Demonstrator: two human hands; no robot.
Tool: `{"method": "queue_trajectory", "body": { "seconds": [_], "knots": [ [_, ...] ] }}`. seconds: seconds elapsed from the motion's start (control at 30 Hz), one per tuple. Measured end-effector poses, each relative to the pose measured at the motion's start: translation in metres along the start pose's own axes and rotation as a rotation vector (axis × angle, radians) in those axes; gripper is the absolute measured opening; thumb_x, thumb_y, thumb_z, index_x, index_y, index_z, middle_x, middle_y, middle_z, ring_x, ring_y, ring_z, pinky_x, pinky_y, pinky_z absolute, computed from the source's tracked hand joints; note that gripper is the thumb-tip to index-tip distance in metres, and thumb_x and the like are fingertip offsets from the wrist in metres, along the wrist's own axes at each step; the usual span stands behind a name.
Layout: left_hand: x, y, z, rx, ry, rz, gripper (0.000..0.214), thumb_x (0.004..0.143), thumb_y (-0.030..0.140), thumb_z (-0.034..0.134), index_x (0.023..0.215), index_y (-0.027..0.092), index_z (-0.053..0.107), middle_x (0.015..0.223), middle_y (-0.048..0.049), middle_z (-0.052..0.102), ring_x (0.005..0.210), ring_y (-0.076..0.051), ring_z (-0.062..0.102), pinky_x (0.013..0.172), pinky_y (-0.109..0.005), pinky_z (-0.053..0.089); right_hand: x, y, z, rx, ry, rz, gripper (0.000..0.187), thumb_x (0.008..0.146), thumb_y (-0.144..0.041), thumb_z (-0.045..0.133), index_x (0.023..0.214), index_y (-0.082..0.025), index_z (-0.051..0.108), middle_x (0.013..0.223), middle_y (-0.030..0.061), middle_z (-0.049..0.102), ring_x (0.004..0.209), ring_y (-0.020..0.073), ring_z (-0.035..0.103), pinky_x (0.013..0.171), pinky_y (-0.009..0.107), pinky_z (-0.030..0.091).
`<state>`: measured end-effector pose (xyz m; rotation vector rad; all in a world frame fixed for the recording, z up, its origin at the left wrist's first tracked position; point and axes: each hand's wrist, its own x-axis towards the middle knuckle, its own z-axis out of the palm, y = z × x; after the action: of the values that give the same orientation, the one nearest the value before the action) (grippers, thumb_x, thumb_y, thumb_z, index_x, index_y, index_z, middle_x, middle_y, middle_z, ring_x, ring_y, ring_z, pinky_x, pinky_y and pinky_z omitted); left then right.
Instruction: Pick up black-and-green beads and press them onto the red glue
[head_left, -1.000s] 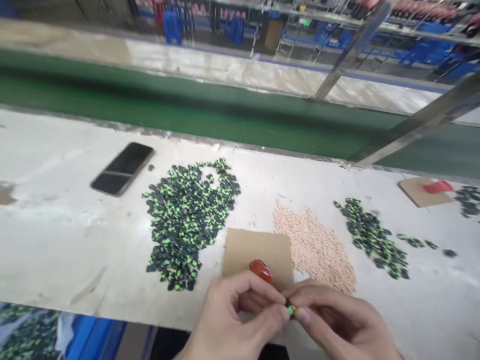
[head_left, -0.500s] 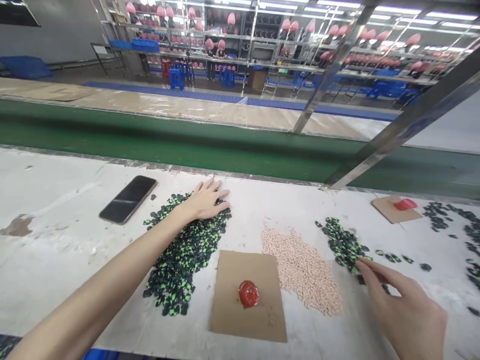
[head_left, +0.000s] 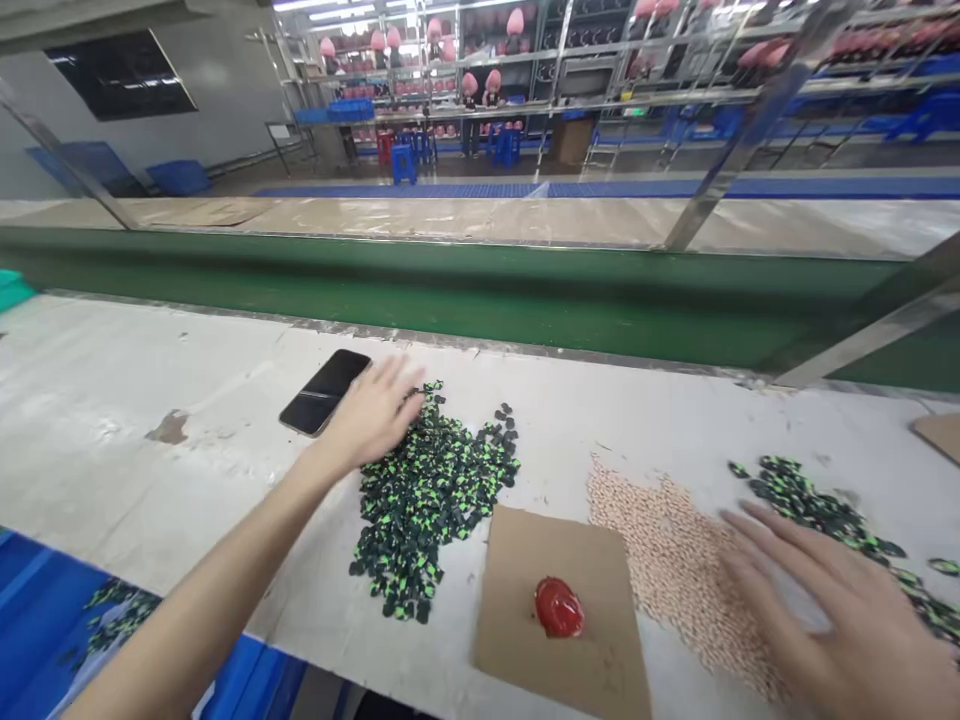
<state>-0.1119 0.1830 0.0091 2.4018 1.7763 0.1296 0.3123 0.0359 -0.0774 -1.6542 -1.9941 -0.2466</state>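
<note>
My left hand (head_left: 379, 410), fingers spread and slightly blurred, is at the upper left edge of a large pile of small black-and-green pieces (head_left: 427, 490). Its wrist is beside a black phone (head_left: 324, 392). My right hand (head_left: 847, 600) has its fingers stretched out over the right side of a patch of pale pink bead-like pieces (head_left: 660, 545). A smaller group of black-and-green pieces (head_left: 810, 500) lies just beyond that hand and is partly hidden by it. Between the piles is a brown cardboard square (head_left: 517, 620) bearing a glossy red blob (head_left: 559, 607).
A green conveyor belt (head_left: 450, 290) runs behind the white table (head_left: 225, 440). A metal post (head_left: 862, 340) slants up at the right. Blue bins (head_left: 37, 620), one holding similar dark pieces, are below the table's front left edge. Racks with pink-topped items stand far back.
The view has turned left. My left hand has shifted to the pile's left side, and the pile's top is spread differently. My right hand has opened from a pinch and moved toward the pink pieces.
</note>
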Motion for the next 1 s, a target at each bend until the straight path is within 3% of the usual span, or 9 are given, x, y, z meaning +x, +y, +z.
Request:
{"method": "queue_trajectory", "body": {
  "seconds": [0.1,0.2,0.27,0.37,0.47,0.63,0.77,0.87,1.0],
  "knots": [
    [0.004,-0.023,-0.003,0.026,0.015,-0.093,0.041,0.1,0.033,0.068,0.139,0.02,0.06,0.151,-0.013,0.056,0.134,-0.035,0.057,0.111,-0.063,0.046,0.017,-0.035,0.007,-0.069,-0.039,-0.175,0.048,0.108,-0.049,0.034,0.12,-0.018,0.069,0.123,0.0183,0.074,0.107,0.0389,0.068,0.087,0.056,0.053],
    [-0.012,-0.031,-0.003,0.022,-0.048,-0.099,0.036,0.101,0.033,0.066,0.135,0.021,0.063,0.147,-0.0123,0.061,0.129,-0.032,0.062,0.107,-0.058,0.051,0.021,-0.047,0.013,-0.083,-0.088,-0.195,0.052,0.11,-0.046,0.032,0.115,-0.015,0.073,0.116,0.0166,0.078,0.102,0.0349,0.07,0.084,0.051,0.055],
    [-0.025,-0.029,-0.004,0.016,-0.085,-0.105,0.04,0.106,0.038,0.055,0.141,0.019,0.06,0.151,-0.0152,0.059,0.134,-0.034,0.059,0.11,-0.058,0.049,0.02,-0.048,0.014,-0.075,-0.102,-0.173,0.055,0.11,-0.046,0.031,0.113,-0.015,0.075,0.114,0.0162,0.079,0.101,0.0339,0.071,0.085,0.05,0.055],
    [-0.023,-0.02,-0.005,0.005,-0.099,-0.09,0.057,0.11,0.044,0.035,0.155,0.012,0.046,0.163,-0.0219,0.045,0.15,-0.04,0.041,0.118,-0.061,0.038,0.021,-0.047,0.012,-0.06,-0.108,-0.129,0.056,0.11,-0.048,0.033,0.113,-0.014,0.077,0.112,0.0163,0.079,0.1,0.0335,0.072,0.084,0.05,0.057],
    [0.008,-0.002,-0.001,-0.029,-0.075,0.013,0.059,0.108,0.044,0.041,0.159,0.013,0.039,0.171,-0.0198,0.029,0.159,-0.039,0.019,0.126,-0.061,0.022,0.023,-0.05,0.01,-0.052,-0.136,-0.108,0.056,0.109,-0.05,0.034,0.112,-0.014,0.078,0.11,0.0163,0.079,0.096,0.0331,0.072,0.082,0.049,0.058],
    [0.059,0.046,0.016,-0.124,-0.085,0.314,0.048,0.101,0.036,0.066,0.146,0.022,0.055,0.16,-0.0133,0.047,0.143,-0.037,0.048,0.115,-0.065,0.04,0.026,-0.057,0.01,-0.005,-0.183,-0.062,0.049,0.107,-0.046,0.039,0.106,-0.017,0.078,0.105,0.016,0.078,0.092,0.0319,0.074,0.076,0.046,0.061],
    [0.061,0.075,0.028,-0.14,-0.139,0.496,0.034,0.101,0.032,0.067,0.132,0.021,0.064,0.142,-0.0117,0.062,0.122,-0.03,0.064,0.102,-0.054,0.055,0.028,-0.062,0.008,-0.003,-0.191,-0.032,0.04,0.105,-0.04,0.043,0.104,-0.02,0.078,0.102,0.0152,0.078,0.091,0.0311,0.075,0.073,0.044,0.061],
    [0.051,0.072,0.031,-0.126,-0.183,0.538,0.028,0.101,0.032,0.067,0.126,0.019,0.067,0.132,-0.0104,0.067,0.113,-0.027,0.068,0.096,-0.05,0.058,0.03,-0.063,0.007,0.028,-0.206,-0.021,0.038,0.104,-0.034,0.044,0.101,-0.02,0.079,0.098,0.0147,0.079,0.086,0.03,0.075,0.07,0.042,0.062],
    [0.041,0.052,0.026,-0.141,-0.237,0.559,0.023,0.101,0.031,0.066,0.12,0.019,0.068,0.125,-0.0092,0.07,0.105,-0.024,0.071,0.091,-0.046,0.06,0.033,-0.062,0.004,0.084,-0.21,-0.015,0.036,0.101,-0.027,0.045,0.092,-0.021,0.079,0.094,0.0128,0.081,0.081,0.0288,0.076,0.067,0.041,0.062]
  ]
}}
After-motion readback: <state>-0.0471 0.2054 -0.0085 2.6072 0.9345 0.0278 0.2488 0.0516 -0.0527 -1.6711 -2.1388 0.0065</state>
